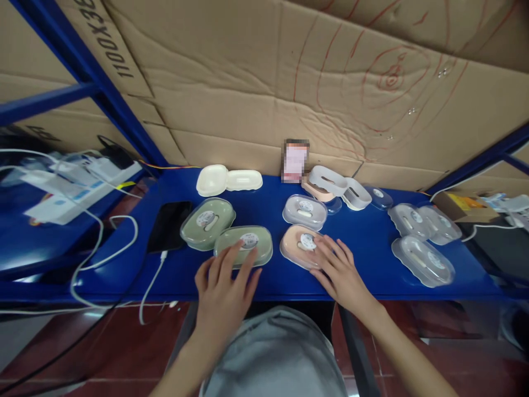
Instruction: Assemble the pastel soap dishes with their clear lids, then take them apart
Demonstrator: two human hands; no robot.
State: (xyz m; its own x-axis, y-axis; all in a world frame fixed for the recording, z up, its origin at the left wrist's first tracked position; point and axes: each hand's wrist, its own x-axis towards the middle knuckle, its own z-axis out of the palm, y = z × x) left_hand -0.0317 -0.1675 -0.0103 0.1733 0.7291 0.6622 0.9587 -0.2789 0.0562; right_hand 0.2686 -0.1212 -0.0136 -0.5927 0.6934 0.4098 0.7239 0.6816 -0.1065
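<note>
My left hand (223,289) lies flat, fingers spread, with its fingertips on the clear lid of a green oval box (260,248) at the front of the blue shelf (372,242). My right hand (341,270) rests open beside a pink oval box (293,245), its fingers touching the box's near right rim. A second green box (207,221) sits just left of the first, and a grey lidded box (305,211) stands behind the pink one.
A black phone (169,225) on a white cable lies at the left. Cream lids (227,180) and a pile of white and pink trays (339,188) stand at the back. Clear lids (424,259) lie at the right. Cardboard (289,82) walls the back.
</note>
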